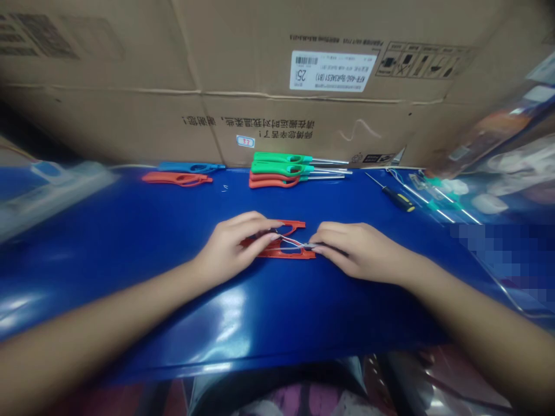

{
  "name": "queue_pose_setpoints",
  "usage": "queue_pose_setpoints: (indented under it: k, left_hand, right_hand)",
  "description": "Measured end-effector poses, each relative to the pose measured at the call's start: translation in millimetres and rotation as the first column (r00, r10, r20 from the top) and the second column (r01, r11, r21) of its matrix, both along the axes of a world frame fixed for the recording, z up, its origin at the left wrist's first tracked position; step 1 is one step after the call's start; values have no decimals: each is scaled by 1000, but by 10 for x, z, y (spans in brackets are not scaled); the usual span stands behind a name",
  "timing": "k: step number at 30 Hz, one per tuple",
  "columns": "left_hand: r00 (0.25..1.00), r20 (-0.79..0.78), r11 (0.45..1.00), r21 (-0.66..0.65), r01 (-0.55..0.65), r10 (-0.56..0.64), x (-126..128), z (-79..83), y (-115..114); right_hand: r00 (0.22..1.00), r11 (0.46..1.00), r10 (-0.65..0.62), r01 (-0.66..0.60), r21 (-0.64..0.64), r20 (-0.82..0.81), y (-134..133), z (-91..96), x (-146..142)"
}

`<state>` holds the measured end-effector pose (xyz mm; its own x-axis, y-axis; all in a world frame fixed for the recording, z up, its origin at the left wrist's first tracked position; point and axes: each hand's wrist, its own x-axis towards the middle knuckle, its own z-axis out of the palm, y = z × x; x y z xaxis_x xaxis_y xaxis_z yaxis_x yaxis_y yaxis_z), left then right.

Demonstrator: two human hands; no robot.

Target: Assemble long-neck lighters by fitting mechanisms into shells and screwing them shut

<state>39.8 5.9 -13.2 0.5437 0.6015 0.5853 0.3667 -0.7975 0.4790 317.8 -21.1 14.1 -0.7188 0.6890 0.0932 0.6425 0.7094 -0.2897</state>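
Note:
Two orange lighter shell halves (310, 254) lie on the blue table between my hands, one behind the other. Over their left part is my left hand (243, 240), thumb and fingers pinched together on something mostly hidden, with a small dark bit showing at the fingertips. Thin white and red wires (292, 240) run from there to the right. At their other end, my right hand (351, 248) pinches the wires just above the right tip of the near shell half. A thin pale tube or wire also runs along the near half towards my right fingertips.
Assembled green lighters (273, 167) and orange ones (273, 181) are stacked against the cardboard box (243, 69). Blue (186, 167) and orange (173, 178) shells lie left. A screwdriver (399, 199), metal lighter tubes (442, 205) and plastic bags (520, 173) are right. The blue table (173, 335) ends near my lap.

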Motion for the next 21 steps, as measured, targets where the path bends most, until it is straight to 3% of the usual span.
queue_pose_setpoints:
  k: [4, 9, 13, 21]
  left_hand:
    - [978, -156, 985, 80, 153, -139, -118, 51, 82]
    - [932, -327, 959, 173, 222, -157, -189, 91, 95]
    - [923, -360, 947, 225, 229, -137, -191, 91, 73]
    - [921, -375, 977, 134, 166, -105, -179, 17, 75]
  right_hand:
    - [1000, 1000, 11, -11, -24, 6, 28, -9, 26]
    - [1000, 999, 24, -25, -46, -4, 34, 2, 44]
    - [997, 996, 75, -75, -44, -15, 19, 37, 49]
    - [998, 996, 62, -62, -66, 1, 9, 39, 61]
